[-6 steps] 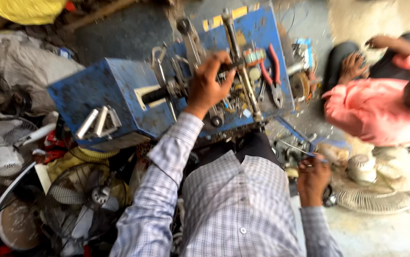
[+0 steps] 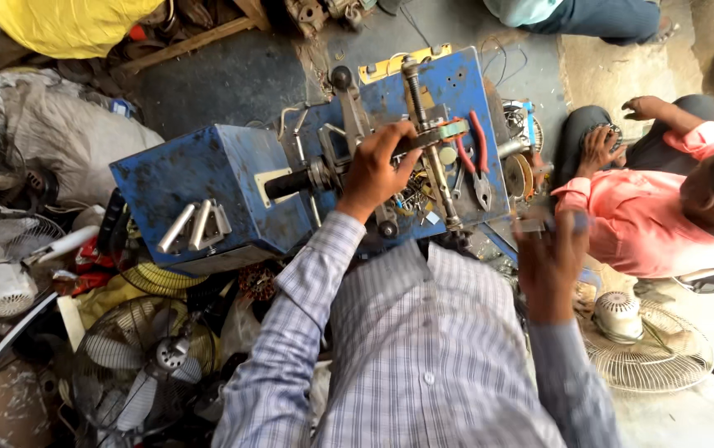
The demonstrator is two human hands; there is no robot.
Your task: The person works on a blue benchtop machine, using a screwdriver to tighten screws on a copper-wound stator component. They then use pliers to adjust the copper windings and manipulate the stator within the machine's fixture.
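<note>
My left hand (image 2: 376, 168) is closed around the metal spindle (image 2: 311, 178) that crosses the top of a blue metal machine box (image 2: 207, 178). An upright threaded rod (image 2: 423, 124) and red-handled pliers (image 2: 477, 158) lie on the machine just right of that hand. Near the machine's right front corner my right hand (image 2: 549, 264) is raised and blurred, with curled fingers. A small pale piece shows at its fingertips, but whether the hand grips it is unclear. My checked shirt sleeves fill the lower middle.
A person in a pink shirt (image 2: 647, 220) sits at the right, hands on a dark round part (image 2: 601, 141). A white fan guard (image 2: 651, 353) lies at lower right. Old fans (image 2: 145, 357), a white motor (image 2: 4, 286) and scrap crowd the left.
My right hand has risen from down by the floor to the machine's right front corner. My left hand stays on the spindle. The view has shifted slightly.
</note>
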